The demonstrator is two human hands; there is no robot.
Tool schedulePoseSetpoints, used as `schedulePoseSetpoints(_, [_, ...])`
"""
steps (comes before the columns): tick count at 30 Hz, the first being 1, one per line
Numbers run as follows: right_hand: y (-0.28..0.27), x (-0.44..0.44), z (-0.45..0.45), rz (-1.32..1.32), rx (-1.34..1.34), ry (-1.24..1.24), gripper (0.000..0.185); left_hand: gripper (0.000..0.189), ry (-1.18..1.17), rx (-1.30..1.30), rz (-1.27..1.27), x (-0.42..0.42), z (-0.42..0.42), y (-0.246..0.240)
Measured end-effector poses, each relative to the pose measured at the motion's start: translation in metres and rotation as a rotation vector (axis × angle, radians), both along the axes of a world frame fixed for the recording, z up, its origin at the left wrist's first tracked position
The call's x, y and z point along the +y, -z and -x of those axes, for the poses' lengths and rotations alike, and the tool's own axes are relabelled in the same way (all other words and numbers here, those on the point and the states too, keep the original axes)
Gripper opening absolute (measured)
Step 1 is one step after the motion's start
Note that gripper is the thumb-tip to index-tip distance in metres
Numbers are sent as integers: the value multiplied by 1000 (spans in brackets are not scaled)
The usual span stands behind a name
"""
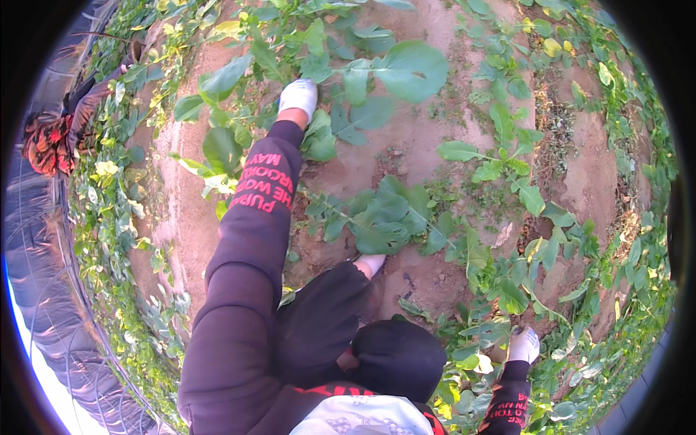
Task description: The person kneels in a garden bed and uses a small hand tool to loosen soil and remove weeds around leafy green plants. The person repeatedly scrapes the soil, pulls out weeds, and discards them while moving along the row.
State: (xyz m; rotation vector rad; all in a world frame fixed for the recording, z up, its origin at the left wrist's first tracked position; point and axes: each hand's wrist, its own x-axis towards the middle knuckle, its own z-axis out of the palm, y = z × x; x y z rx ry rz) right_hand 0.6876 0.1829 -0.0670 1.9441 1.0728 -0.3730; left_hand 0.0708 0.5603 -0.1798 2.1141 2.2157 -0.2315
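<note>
My left hand [299,99], in a white glove, reaches forward into leafy green plants at the upper middle. A broad green leaf [413,72] spreads to its right; the fingertips are partly hidden, so its hold is unclear. At the lower right my right hand [524,345], also white-gloved, is low among green leaves, its fingers toward the soil; whether it grips a stem cannot be seen. Between the two hands a leafy plant [389,215] lies over the brown soil [435,283], just in front of my foot.
Rows of leafy plants [503,163] run along both sides. Another person [49,142] in a red and black patterned top is at the far left, near dark sheeting [38,228] with thin curved hoops. My bent knees [399,353] are below the middle.
</note>
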Motion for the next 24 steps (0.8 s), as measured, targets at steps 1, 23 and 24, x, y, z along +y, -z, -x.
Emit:
schedulePoseSetpoints(1, [0, 2, 0, 5, -3, 23, 56, 25, -7, -32, -5, 1, 2, 0])
schedulePoseSetpoints(23, [-1, 7, 2, -61, 43, 35, 41, 24, -47, -58, -14, 3, 8, 14])
schedulePoseSetpoints(24, [-2, 7, 0, -39, 30, 54, 41, 25, -69, -103, -46, 1, 1, 12])
